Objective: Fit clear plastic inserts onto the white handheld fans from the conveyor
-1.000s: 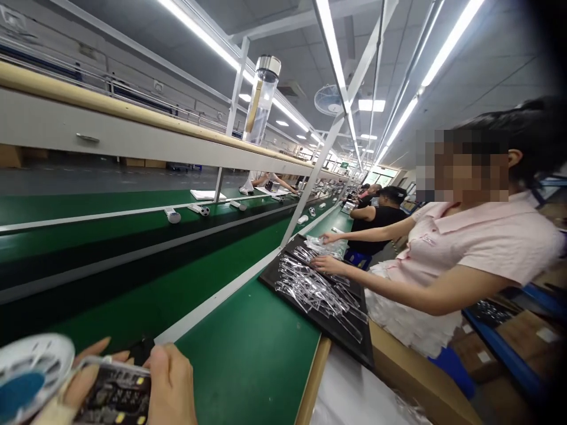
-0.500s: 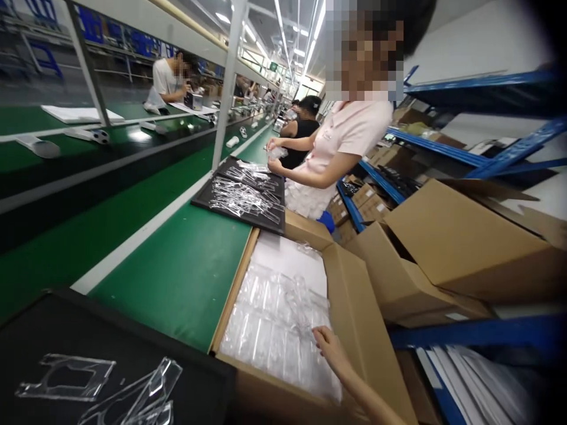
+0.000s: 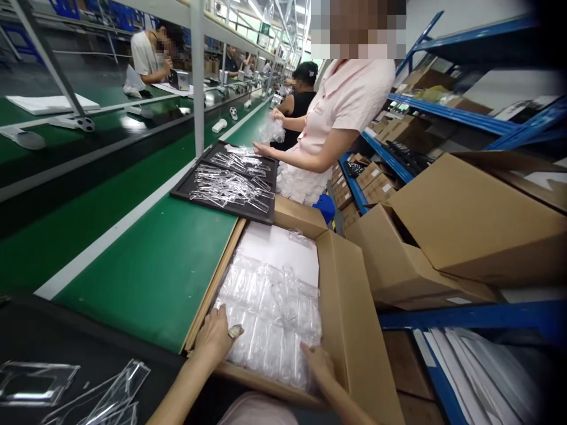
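The left hand (image 3: 215,335) is newly brought into the open carton (image 3: 354,330), where only the right hand (image 3: 319,361) is seen half a second earlier; the clear-wrapped packets (image 3: 252,339) lying inside the carton are thus reached from both sides. The left thumb and fingers are held apart at the carton's left side; whether anything is pinched by the right fingers cannot be told. Beyond the carton, clear plastic pieces (image 3: 225,186) are spread on a black tray (image 3: 188,182).
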Available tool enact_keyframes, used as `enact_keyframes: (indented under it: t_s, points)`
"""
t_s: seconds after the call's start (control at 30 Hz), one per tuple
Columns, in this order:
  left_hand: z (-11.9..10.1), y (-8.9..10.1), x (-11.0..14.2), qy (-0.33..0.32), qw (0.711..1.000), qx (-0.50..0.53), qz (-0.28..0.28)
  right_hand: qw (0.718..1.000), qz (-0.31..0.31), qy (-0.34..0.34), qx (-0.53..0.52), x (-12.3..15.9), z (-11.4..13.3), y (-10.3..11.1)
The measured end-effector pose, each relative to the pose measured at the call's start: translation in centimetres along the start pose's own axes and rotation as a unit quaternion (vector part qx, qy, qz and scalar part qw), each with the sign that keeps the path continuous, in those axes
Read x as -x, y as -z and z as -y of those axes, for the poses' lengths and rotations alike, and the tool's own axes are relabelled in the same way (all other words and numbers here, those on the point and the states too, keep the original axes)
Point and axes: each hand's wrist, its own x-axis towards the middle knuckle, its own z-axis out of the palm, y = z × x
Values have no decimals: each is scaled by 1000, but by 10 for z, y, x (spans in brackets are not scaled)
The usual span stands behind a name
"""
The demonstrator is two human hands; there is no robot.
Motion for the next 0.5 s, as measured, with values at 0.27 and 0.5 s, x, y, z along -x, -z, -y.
enact_keyframes:
  t_s: [0.27,0.5]
  points:
    - [-21,-38,-35,123,989,-74,27,992,4,64,-107,10,9,-10]
    - [-31,-50,-38,110,991,-35,66,974,45,25,-219,-1,2,-6]
